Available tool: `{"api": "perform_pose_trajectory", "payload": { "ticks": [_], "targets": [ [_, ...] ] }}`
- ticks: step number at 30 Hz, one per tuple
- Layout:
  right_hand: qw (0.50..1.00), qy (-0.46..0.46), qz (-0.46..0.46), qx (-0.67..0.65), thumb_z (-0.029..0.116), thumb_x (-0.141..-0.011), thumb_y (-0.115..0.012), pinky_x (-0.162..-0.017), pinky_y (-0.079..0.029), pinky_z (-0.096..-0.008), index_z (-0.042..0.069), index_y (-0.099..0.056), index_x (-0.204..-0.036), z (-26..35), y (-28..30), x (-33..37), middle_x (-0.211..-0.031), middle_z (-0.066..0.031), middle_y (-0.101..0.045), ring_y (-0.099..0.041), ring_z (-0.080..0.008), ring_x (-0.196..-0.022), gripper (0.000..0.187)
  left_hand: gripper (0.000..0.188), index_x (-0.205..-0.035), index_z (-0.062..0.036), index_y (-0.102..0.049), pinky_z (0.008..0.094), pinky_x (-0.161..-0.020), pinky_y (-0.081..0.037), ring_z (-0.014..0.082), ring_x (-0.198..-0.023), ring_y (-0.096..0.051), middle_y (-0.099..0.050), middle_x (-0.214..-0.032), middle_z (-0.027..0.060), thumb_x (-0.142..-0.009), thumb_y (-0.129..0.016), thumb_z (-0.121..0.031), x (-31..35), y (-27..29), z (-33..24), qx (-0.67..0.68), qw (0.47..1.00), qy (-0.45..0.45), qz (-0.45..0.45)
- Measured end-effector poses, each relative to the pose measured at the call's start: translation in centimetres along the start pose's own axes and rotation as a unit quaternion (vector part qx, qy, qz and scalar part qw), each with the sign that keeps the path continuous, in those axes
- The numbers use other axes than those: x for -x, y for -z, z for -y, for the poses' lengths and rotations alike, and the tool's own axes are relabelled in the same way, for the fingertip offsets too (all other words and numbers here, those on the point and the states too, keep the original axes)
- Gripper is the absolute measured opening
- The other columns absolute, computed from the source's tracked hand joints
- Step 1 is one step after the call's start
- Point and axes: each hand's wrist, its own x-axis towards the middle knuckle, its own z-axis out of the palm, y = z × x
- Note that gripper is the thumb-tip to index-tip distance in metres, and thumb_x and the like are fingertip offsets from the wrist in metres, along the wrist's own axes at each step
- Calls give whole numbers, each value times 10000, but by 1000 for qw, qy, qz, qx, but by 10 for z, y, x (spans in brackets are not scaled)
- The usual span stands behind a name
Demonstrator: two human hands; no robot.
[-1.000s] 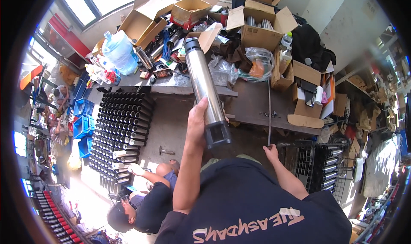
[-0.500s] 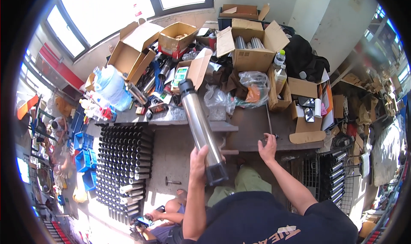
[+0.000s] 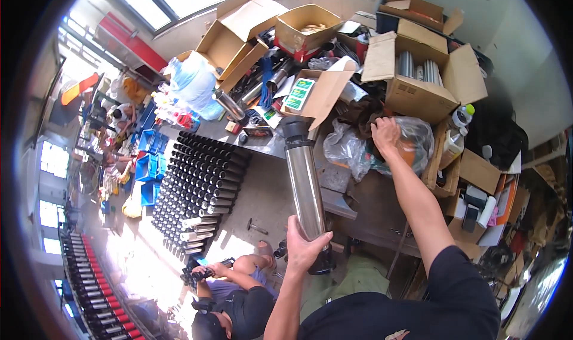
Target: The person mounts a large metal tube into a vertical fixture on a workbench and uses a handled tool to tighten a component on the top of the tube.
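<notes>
My left hand (image 3: 303, 244) is wrapped round the lower part of a shiny metal cylinder (image 3: 305, 188) with black end caps. The tube stands nearly upright in front of the bench, tilted a little to the left at its top. On the bench, my right hand (image 3: 387, 134) has its fingers bent down onto a dark brown cloth (image 3: 363, 118) and appears to grip it. Its fingertips are partly hidden in the folds. Right beside that hand lies a clear plastic bag (image 3: 418, 140) with something orange inside, and another crumpled clear bag (image 3: 345, 149) is to its left.
An open carton (image 3: 418, 92) of metal tubes stands behind my right hand, with bottles (image 3: 456, 134) to its right. Many black-capped tubes (image 3: 197, 185) are stacked at the left. Near them a person (image 3: 239, 310) sits low, holding a device. A hammer (image 3: 256, 226) lies on the floor.
My right hand has moved from the bench's front edge up to the brown cloth. The view has turned, and the cylinder, still in my left hand, stands more upright.
</notes>
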Motion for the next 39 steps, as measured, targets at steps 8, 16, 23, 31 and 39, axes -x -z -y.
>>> {"api": "perform_pose_trajectory", "payload": {
  "ticks": [8, 16, 23, 31, 39],
  "targets": [
    [843, 86, -96, -523, 117, -802, -751, -775, -477, -373, 40, -687, -839, 147, 240, 79, -913, -99, -602, -592, -280, -845, 107, 565, -1073, 3, -467, 332, -743, -532, 203, -791, -652, -666, -865, 124, -682, -854, -128, -24, 11, -31, -124, 988, -13, -89],
    [928, 51, -55, -366, 371, -654, -878, -1056, -325, -464, 7, -435, -1293, 257, 269, 161, -1248, -191, -468, -429, -383, -1171, 858, 595, -1371, 4, -436, 359, -1050, -410, 243, -1225, -501, -507, -1327, 117, -868, -678, -201, -13, 6, -56, -86, 935, -320, -127],
    [788, -152, 32, -596, 256, -765, -837, -938, -491, -445, -4, -318, -1377, 261, 246, 193, -1234, -247, -555, -601, -420, -1097, 844, 626, -1319, -22, -519, 380, -1034, -393, 302, -1166, -522, -572, -1239, 143, -768, -764, -191, -5, 34, -67, -252, 893, -372, -23],
    [605, -135, -56, -783, 148, -804, -802, -853, -549, -334, -8, -599, -1154, 260, 185, 126, -1060, -115, -709, -680, -195, -963, 434, 531, -1124, 33, -596, 368, -714, -551, 242, -746, -693, -711, -858, 119, -666, -806, -135, -1, 59, -96, -428, 880, -194, 76],
    [708, -177, 35, -683, 179, -888, -704, -707, -521, -337, -57, -683, -1056, 217, 180, 63, -919, -67, -723, -635, -135, -808, 290, 487, -1100, 27, -556, 294, -763, -547, 140, -835, -653, -677, -992, 112, -706, -811, -103, 24, 66, -107, -154, 978, -24, 137]
  ]
}}
